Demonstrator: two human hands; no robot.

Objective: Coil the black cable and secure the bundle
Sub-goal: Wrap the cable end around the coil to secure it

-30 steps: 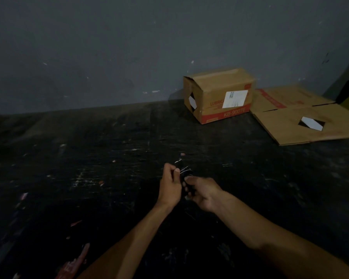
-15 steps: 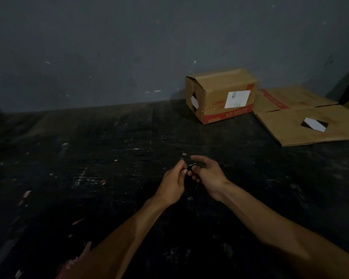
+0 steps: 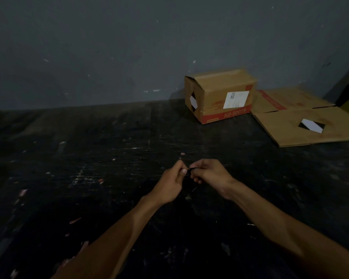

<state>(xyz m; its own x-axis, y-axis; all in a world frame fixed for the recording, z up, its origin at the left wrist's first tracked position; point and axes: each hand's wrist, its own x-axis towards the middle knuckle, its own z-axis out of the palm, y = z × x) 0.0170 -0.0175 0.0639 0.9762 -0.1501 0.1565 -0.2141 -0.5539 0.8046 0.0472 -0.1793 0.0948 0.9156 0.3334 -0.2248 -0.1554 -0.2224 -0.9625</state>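
Note:
The black cable [image 3: 189, 185] is a small dark bundle held between both hands above the dark table, hard to make out against the surface. A loop of it hangs just below the fingers. My left hand [image 3: 170, 183] pinches the bundle's left side with thumb and fingers closed. Facing it, my right hand [image 3: 208, 174] grips the top of the bundle, fingertips almost touching the left hand's. What ties the bundle is hidden by the fingers.
A dark, scuffed table [image 3: 109, 158] runs to a grey wall. A closed cardboard box [image 3: 222, 95] stands at the back right, with flattened cardboard [image 3: 302, 121] lying beside it. Small scraps litter the left of the table.
Both hands have stayed together on the bundle and shifted slightly away from me and to the right. The right hand has turned over the top of the cable.

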